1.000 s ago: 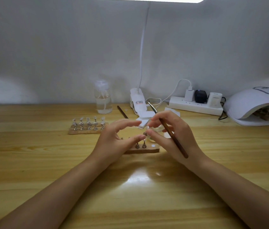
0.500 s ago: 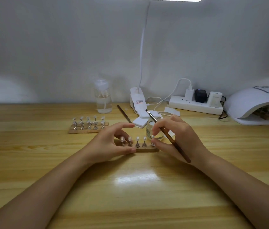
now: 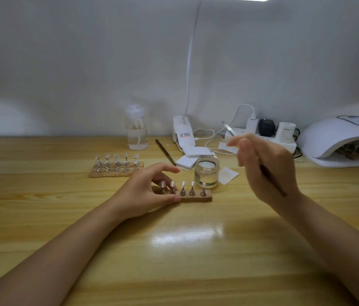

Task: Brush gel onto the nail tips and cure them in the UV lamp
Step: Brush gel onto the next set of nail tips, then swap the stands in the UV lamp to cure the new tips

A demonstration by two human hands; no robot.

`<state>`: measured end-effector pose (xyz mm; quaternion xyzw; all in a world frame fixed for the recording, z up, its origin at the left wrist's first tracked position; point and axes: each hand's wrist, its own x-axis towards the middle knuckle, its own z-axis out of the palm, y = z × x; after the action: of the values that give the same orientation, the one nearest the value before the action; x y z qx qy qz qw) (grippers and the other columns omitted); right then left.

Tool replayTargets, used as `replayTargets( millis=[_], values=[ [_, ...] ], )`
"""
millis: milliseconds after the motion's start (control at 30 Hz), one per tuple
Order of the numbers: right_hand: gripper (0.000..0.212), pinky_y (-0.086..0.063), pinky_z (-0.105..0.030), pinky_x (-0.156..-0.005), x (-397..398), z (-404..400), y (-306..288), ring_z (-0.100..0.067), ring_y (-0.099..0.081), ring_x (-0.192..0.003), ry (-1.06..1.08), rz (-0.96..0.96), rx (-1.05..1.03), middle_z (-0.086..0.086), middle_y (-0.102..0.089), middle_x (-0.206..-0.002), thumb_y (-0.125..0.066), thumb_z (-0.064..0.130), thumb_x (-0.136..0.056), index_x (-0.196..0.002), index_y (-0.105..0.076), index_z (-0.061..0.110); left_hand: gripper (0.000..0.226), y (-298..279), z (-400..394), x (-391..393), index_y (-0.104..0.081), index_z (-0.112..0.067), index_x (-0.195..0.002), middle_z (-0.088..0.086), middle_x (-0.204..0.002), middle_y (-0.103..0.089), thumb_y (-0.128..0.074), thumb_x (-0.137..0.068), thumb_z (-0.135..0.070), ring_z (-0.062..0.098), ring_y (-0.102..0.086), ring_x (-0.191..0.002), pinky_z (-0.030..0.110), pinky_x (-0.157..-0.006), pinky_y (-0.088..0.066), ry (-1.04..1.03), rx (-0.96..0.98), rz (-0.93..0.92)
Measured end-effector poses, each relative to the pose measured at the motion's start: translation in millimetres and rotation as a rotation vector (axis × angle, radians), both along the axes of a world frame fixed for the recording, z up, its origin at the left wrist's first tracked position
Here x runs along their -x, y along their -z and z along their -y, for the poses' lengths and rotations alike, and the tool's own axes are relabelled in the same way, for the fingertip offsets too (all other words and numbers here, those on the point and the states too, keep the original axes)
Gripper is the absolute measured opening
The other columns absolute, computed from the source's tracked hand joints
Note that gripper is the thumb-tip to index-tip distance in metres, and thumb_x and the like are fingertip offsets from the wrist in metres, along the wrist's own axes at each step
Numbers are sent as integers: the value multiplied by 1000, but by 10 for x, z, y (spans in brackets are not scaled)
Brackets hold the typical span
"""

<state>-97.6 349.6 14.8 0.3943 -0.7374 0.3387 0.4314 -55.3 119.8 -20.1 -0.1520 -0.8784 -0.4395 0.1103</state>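
Observation:
A small wooden strip [image 3: 198, 198] carries a row of nail tips [image 3: 183, 184] on metal stands at the table's middle. My left hand [image 3: 145, 193] holds the strip's left end between thumb and fingers. My right hand [image 3: 264, 171] is raised to the right of it and grips a brown-handled brush [image 3: 272, 180], whose metal end [image 3: 229, 129] points up and back. A glass jar of clear gel [image 3: 207, 171] stands open just behind the strip. The white UV lamp [image 3: 339, 138] sits at the far right with wooden strips inside.
A second wooden strip with nail tips [image 3: 116, 167] lies at back left. Behind are a clear pump bottle [image 3: 136, 129], a second brush [image 3: 165, 152], white pads [image 3: 187, 161], a clip lamp base [image 3: 184, 134] and a power strip with plugs [image 3: 262, 134].
My right hand has lifted off the strip and swung up and to the right with the brush. The left hand has slid to the strip's left end, uncovering the jar.

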Motion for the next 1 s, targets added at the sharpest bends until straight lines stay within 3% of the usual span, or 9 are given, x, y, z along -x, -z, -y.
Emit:
replayTargets(
  millis=[100,167,300,367,533,600,800,900,1000],
  values=[
    [38,-34,-24,-47,33,-121,18,-11,-44,-44,125,20,-9,8,-43,-50,-32,27,-97,-93,-64,6,49,10,5,0,-54,-38,-104,-2,-83,-66,-79,-67,-19,-3,-58,-76,6,-69,-42,-3,-6,-4],
    [31,-37,-28,-56,39,-201,100,-13,-46,-52,229,61,-102,6,-49,-58,-37,27,-94,-90,-60,7,48,17,10,2,-54,-38,-104,-3,-83,-66,-79,-67,-20,-3,-57,-77,4,-69,-41,-10,3,-11],
    [8,-47,-34,-56,15,-307,210,-20,-58,-56,273,50,-387,-1,-64,-65,-65,16,-81,-78,-66,9,46,15,-5,-11,-55,-35,-103,-3,-81,-66,-79,-67,-21,1,-59,-79,5,-70,-42,-20,6,-18],
    [14,-48,-32,-54,-12,-287,237,-23,-63,-60,284,113,-511,-3,-68,-70,-76,7,-70,-82,-70,12,45,7,-19,-22,-56,-33,-103,-2,-81,-66,-79,-67,-20,2,-59,-81,5,-70,-42,-22,9,-23],
    [25,-42,-27,-79,-8,-234,305,-16,-59,-99,294,294,-561,6,-66,-105,-54,18,-90,-111,-63,29,43,-14,-41,-51,-58,-32,-98,-1,-79,-68,-80,-65,-16,1,-58,-77,4,-69,-41,-56,-46,-44],
    [30,-43,-26,-84,-15,-236,306,-13,-56,-105,279,326,-579,9,-64,-111,-48,18,-93,-116,-61,32,43,-23,-37,-56,-57,-31,-98,-2,-78,-69,-80,-65,-16,4,-57,-76,3,-71,-40,-84,-59,-57],
    [39,-42,-26,-73,-32,-265,299,-17,-57,-99,258,288,-678,6,-66,-108,-44,15,-93,-125,-56,35,42,-88,-118,-84,-57,-33,-99,-3,-82,-70,-75,-61,-31,1,-60,-78,1,-72,-38,-126,-147,-72],
    [31,-43,-25,-64,-44,-309,252,-15,-62,-81,251,297,-488,2,-70,-94,-56,13,-87,-114,-66,26,44,-138,-206,-129,-58,-33,-99,-8,-85,-70,-73,-58,-36,1,-63,-79,4,-74,-41,-109,-201,-80],
    [22,-37,-16,-57,32,-430,147,2,-50,-64,319,464,-274,20,-62,-79,-54,20,-87,-103,-68,28,46,-234,-356,-160,-59,-30,-100,-7,-85,-70,-73,-56,-37,4,-64,-81,15,-77,-46,-72,-297,-51]
  ],
)
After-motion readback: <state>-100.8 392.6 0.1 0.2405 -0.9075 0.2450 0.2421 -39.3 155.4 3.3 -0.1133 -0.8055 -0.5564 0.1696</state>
